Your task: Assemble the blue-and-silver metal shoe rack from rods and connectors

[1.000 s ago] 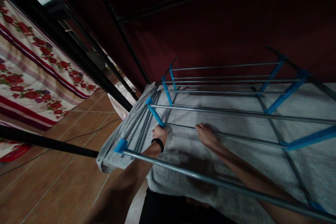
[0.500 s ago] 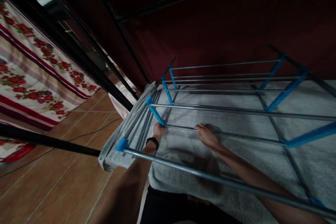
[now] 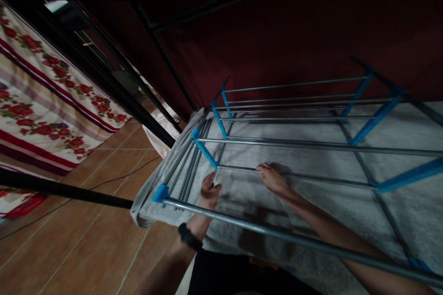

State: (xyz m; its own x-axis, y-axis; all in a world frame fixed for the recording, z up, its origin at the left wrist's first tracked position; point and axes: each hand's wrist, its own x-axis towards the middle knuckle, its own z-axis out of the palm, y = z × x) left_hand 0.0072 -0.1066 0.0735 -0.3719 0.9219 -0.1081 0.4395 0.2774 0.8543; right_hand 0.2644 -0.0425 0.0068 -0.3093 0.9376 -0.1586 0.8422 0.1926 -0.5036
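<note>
Left hand has drawn back from the blue bracket, open; right of the bracket, right hand grips the metal tube, probably light, stiff, best held there.

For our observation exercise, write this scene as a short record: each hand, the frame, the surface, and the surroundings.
Left hand: fingers spread, seemingly empty, near a blue connector
Right hand: gripping a metal tube
Frame: metal tubes with blue connectors
Surface: grey cloth under the frame
Far left: floral curtain, brown tiled floor
Behind: dark red backdrop
Worn: black band on the left wrist
</note>
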